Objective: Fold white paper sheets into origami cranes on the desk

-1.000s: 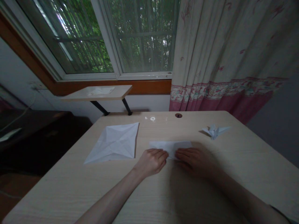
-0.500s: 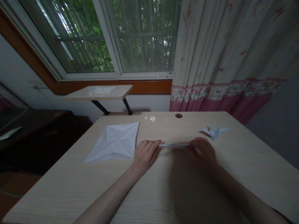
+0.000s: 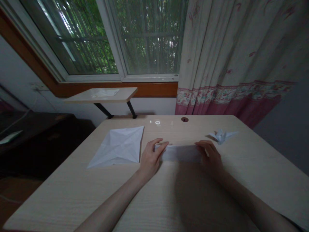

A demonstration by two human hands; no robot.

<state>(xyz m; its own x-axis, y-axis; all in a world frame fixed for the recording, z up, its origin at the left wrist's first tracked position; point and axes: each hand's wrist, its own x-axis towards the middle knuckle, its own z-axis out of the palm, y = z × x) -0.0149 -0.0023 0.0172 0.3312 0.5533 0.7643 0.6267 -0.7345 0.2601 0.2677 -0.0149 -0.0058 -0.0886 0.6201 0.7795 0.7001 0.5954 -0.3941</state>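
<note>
A folded white paper strip (image 3: 181,153) stands raised on its long edge on the pale wooden table (image 3: 154,193). My left hand (image 3: 151,158) pinches its left end with thumb and fingers. My right hand (image 3: 211,156) grips its right end, fingers curled over the top corner. A creased white paper square (image 3: 118,147) lies flat just left of my left hand. A small folded paper crane (image 3: 222,135) sits on the table beyond my right hand.
A round cable hole (image 3: 184,119) sits near the table's far edge. Behind it are a small side table (image 3: 101,95), a window and a pink-bordered curtain (image 3: 236,58). A dark cabinet (image 3: 36,141) stands to the left.
The paper lay flat under both hands a second ago. My hands slid apart to its two ends and lifted it, and its face has tilted up toward me.
</note>
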